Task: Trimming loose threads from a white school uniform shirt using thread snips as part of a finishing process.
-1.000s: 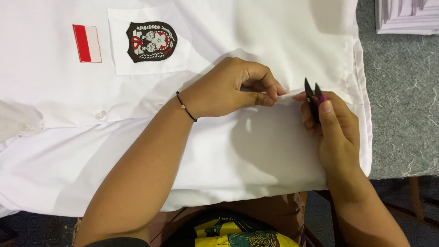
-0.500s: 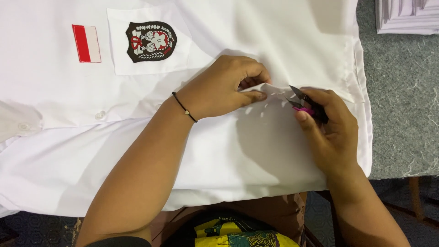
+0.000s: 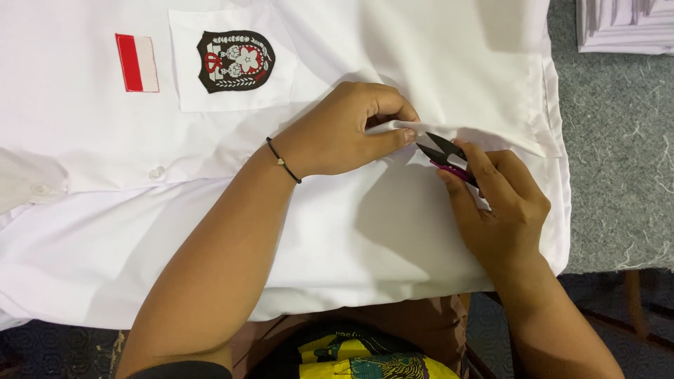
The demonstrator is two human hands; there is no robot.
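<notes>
**Snips swung down to the pinched fold**

Compared with a second ago, the right hand (image 3: pixel 502 210) has tipped the thread snips (image 3: pixel 444 153) from pointing up to lying nearly flat, blades now aimed left at the fold, and it's slid in closer to the left hand (image 3: pixel 337 133).

Left grip is closed: thumb and fingers pinch a little ridge of the white shirt (image 3: pixel 393 281) fabric, lifted just off the rest of the garment. Right grip is wrapped around the snips' pink-and-black body, blades slightly apart, tips right next to the pinched bit.

Handling-wise, I'd guess the shirt is thin, soft and floppy, so it won't hold a shape unless you pinch it like this, close to the spot. Snips look light and springy; hold them by the body, well back from the tips.

Shirt lies spread across the grey felt-covered desk (image 3: pixel 618 140), pocket badge (image 3: pixel 235 61) and red-and-white patch (image 3: pixel 137 63) up top.

Can't make out any thread or what exactly sits between the blades; it's too small, and fingers cover the snips' back end. Stack at the top right corner is cut off.
</notes>
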